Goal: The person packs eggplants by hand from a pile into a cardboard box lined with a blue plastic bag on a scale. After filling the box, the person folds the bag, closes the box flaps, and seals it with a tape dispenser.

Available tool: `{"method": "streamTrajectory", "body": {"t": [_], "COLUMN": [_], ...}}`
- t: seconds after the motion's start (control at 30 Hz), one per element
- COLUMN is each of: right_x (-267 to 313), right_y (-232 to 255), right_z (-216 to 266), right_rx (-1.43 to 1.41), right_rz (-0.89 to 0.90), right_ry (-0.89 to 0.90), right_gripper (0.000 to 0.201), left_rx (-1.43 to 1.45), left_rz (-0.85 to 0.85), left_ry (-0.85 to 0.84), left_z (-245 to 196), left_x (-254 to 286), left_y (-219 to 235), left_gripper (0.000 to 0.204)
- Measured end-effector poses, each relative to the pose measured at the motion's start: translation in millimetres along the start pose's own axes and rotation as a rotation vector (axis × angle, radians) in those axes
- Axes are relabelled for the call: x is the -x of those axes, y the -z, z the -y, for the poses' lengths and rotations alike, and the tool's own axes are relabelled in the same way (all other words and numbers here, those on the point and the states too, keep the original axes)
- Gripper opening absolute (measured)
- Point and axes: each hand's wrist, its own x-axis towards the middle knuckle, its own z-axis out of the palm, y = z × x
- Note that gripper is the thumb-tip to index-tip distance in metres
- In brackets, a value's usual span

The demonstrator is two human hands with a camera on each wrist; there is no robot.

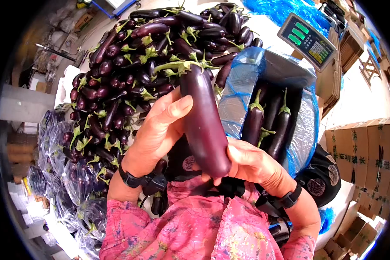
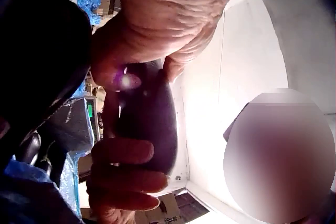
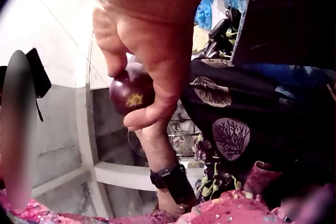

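A large, glossy purple eggplant point(image 1: 203, 117) is held up in front of the chest, its green stem end pointing away. Near that stem end my left hand point(image 1: 162, 123) grips it, thumb on top. At the blunt end my right hand point(image 1: 251, 160) pinches it between thumb and fingers. In the right wrist view the eggplant's blossom end point(image 3: 134, 95) shows a pale star-shaped scar. The left wrist view shows the eggplant point(image 2: 149, 119) dark against the light, with fingers wrapped round it.
Behind the hands lies a big heap of eggplants point(image 1: 130, 78). To the right stands a box lined with blue-edged film point(image 1: 236, 97), partly filled with eggplants. Beyond it is a scale display point(image 1: 307, 41). Bagged eggplants point(image 1: 69, 169) lie at left, printed cartons point(image 1: 359, 151) at right.
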Motion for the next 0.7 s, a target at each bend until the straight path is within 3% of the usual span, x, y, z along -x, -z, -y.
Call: {"method": "streamTrajectory", "body": {"t": [0.1, 0.17, 0.33, 0.4, 0.5, 0.6, 0.63, 0.67, 0.7], "right_x": [10, 25, 84, 104, 129, 143, 146, 148, 150], "right_y": [1, -6, 1, 6, 10, 15, 17, 19, 21], "right_z": [-7, 4, 16, 25, 44, 47, 47, 46, 46], "right_rx": [0.051, 0.343, 1.011, 1.271, 1.56, 1.641, 1.667, 1.694, 1.72], "right_rz": [-0.201, -0.312, -0.623, -0.75, -0.915, -0.922, -0.908, -0.892, -0.877], "right_ry": [0.059, 0.105, 0.139, 0.334, 0.267, 0.218, 0.203, 0.189, 0.175], "right_gripper": [0.058, 0.054, 0.037, 0.032, 0.031, 0.035, 0.035, 0.036, 0.037], "left_rx": [-0.117, -0.262, -0.398, -0.554, -0.722, -1.007, -1.053, -1.271, -1.3], "left_rz": [-0.04, -0.058, 0.01, 0.156, 0.254, 0.298, 0.278, 0.252, 0.311], "left_ry": [-0.036, -0.092, -0.027, 0.011, 0.134, 0.158, 0.171, 0.094, 0.241], "left_z": [1, 4, -1, 1, 19, 72, 85, 102, 107], "left_x": [-8, -14, -43, -68, -100, -140, -146, -153, -155], "left_y": [-15, -20, -44, -49, -73, -80, -86, -92, -101], "left_gripper": [0.055, 0.052, 0.045, 0.05, 0.05, 0.052, 0.068, 0.066, 0.062]}}
